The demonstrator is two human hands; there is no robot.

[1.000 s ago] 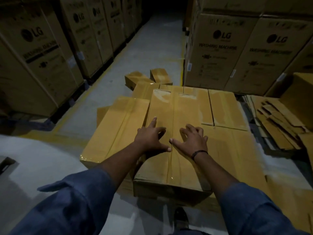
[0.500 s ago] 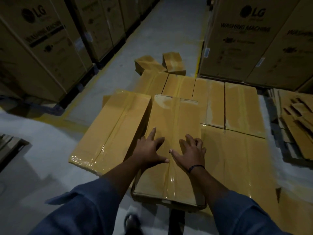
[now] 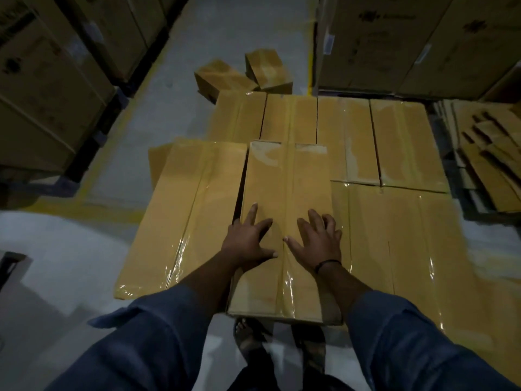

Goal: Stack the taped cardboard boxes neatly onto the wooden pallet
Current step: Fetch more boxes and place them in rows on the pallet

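Note:
A long taped cardboard box point(image 3: 284, 176) lies flat in front of me on top of the stack. My left hand point(image 3: 248, 241) and my right hand point(image 3: 315, 244) both press flat on its top, fingers spread, thumbs almost touching at the tape seam. A second long box point(image 3: 191, 204) lies just left of it, tilted and overhanging the floor. Several more taped boxes point(image 3: 375, 139) form a flat layer behind and to the right. The pallet itself is hidden under the boxes.
Two small boxes point(image 3: 222, 77) lie loose on the grey floor beyond the stack. Tall washing-machine cartons point(image 3: 48, 88) line the aisle on the left and the right point(image 3: 394, 43). Flattened cardboard point(image 3: 490, 153) is piled at the right. My feet point(image 3: 248, 334) stand at the stack's near edge.
Both hands have stayed flat on the middle box while it has slid forward, closing up against the back row. The view has tipped further down over the stack.

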